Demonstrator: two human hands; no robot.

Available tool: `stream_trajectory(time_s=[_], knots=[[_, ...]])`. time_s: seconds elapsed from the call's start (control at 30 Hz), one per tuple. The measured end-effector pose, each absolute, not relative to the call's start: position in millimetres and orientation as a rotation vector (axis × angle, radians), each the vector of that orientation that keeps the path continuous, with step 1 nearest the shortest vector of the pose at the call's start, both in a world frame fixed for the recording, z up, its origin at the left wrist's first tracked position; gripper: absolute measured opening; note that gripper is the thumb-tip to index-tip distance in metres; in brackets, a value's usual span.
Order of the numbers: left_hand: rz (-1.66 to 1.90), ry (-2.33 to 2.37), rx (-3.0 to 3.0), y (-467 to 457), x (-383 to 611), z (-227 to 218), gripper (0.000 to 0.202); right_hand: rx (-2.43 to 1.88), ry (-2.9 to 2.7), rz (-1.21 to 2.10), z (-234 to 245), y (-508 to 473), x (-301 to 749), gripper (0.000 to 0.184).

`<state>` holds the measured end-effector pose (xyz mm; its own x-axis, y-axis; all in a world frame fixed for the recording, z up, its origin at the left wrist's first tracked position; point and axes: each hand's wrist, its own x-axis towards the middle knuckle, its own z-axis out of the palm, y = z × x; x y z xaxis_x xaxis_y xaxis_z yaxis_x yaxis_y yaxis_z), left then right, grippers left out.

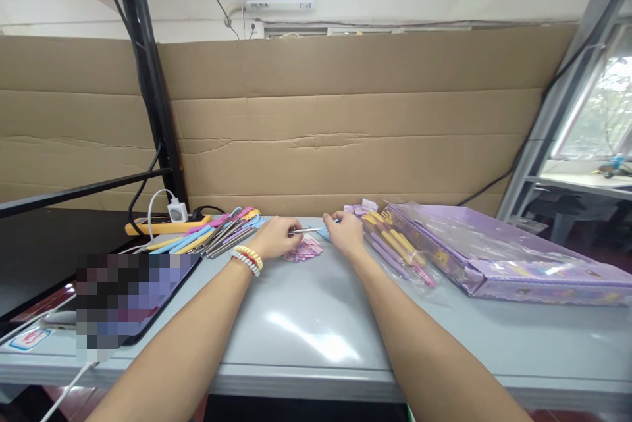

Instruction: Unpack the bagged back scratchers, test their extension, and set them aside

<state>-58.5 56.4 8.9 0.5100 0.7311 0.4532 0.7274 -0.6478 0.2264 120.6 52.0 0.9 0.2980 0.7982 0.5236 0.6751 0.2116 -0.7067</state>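
Both my hands reach to the far middle of the grey table [306,323]. My left hand [278,236], with bead bracelets at the wrist, is closed on the thin metal end of a crochet hook [309,231]. My right hand [345,232] pinches the hook's light blue handle end. Under and between the hands lies a small pile of pink labels [305,249]. A heap of crochet hooks with coloured handles [217,236] lies to the left of my left hand.
Clear bags of yellow and purple hooks [395,245] and a flat purple box in plastic [498,254] lie to the right. A tablet [128,297], a yellow power strip with charger [165,221] and cables sit on the left. A cardboard wall stands behind.
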Motion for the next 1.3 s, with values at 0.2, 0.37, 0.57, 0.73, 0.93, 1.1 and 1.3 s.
stream_trajectory(time_s=[0.2, 0.37, 0.57, 0.73, 0.93, 1.1, 1.3], knots=[[0.724, 1.357, 2.718, 59, -63, 10, 0.030, -1.494, -1.339, 0.175, 2, 53, 126, 0.026], [0.782, 1.558, 2.736, 71, -71, 7, 0.025, -1.473, -1.294, 0.181, -1, 61, 130, 0.034], [0.780, 1.875, 2.637, 89, -90, -1, 0.033, -1.487, -1.347, 0.231, -5, 64, 134, 0.035], [0.704, 2.012, 2.558, 94, -98, -5, 0.037, -1.524, -1.421, 0.240, -3, 59, 129, 0.033], [0.695, 2.062, 2.485, 96, -100, -7, 0.037, -1.561, -1.535, 0.243, -5, 59, 127, 0.033], [0.681, 2.079, 2.444, 100, -99, -9, 0.034, -1.531, -1.604, 0.251, -8, 59, 125, 0.033], [0.660, 2.105, 2.395, 102, -97, -15, 0.034, -1.527, -1.658, 0.269, -9, 59, 123, 0.031]])
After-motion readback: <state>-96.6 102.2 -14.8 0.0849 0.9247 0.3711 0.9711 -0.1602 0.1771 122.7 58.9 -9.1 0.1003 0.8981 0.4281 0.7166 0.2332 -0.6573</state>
